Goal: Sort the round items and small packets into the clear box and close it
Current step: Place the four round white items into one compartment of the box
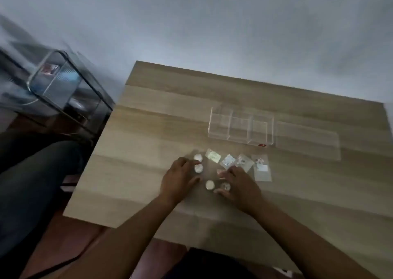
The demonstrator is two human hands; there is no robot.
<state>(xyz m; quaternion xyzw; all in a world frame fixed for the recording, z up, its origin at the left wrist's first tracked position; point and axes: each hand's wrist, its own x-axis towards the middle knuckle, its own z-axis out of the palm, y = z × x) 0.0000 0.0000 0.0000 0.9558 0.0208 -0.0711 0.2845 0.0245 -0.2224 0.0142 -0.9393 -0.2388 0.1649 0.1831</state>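
A clear box (240, 127) with three compartments stands open and empty on the wooden table (148, 129). Its flat clear lid (306, 142) lies just to its right. Several small round white items lie in front: one (197, 157) at the upper left, one (198, 168) at my left fingertips, one (209, 185) lying free between my hands. My left hand (178, 178) rests on the table with its fingers touching a round item. My right hand (238, 185) curls around another round item (225, 186). Several small clear packets (213, 155) (228, 161) (262, 168) lie in a row behind my hands.
A glass side table (63, 91) stands left of the wooden table, with blurred things on it. A person's leg in dark trousers (32, 183) is at the left. The table's near edge runs under my forearms.
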